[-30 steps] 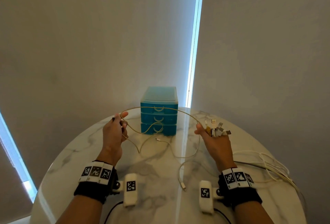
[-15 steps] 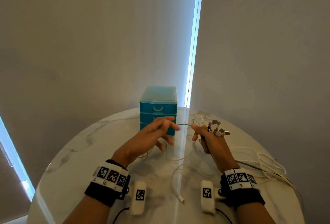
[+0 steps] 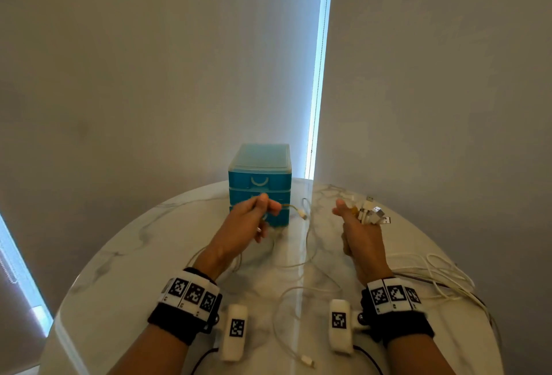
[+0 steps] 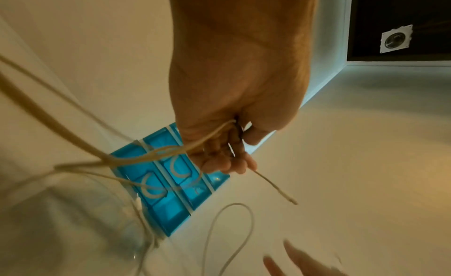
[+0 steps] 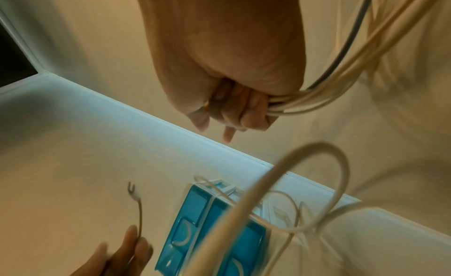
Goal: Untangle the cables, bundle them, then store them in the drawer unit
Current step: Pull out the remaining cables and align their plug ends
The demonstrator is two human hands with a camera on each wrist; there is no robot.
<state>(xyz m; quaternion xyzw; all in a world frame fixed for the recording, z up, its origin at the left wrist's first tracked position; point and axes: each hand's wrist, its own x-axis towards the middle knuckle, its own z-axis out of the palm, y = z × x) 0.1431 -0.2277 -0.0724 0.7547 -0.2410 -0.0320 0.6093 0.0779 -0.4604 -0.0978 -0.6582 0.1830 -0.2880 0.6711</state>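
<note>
My left hand (image 3: 257, 216) hovers in front of the blue drawer unit (image 3: 259, 177) and pinches one thin cream cable (image 3: 294, 209) near its plug end; the plug sticks out to the right. In the left wrist view that cable (image 4: 273, 187) pokes past the curled fingers (image 4: 229, 160). My right hand (image 3: 357, 222) grips a bunch of white cables with their USB plugs (image 3: 373, 213) fanning out above the fist. The right wrist view shows the cable bundle (image 5: 317, 98) running out of the closed fist. All three drawers look closed.
Loose white cables (image 3: 430, 273) lie in loops on the round marble table (image 3: 119, 255) at the right, trailing toward its edge. Another cable (image 3: 286, 315) curls between my wrists, ending in a plug near the front. Grey walls stand close behind the drawer unit.
My left hand swept from the far left toward the middle and now pinches a cable end in front of the drawers. The right hand stayed put, holding its plugs.
</note>
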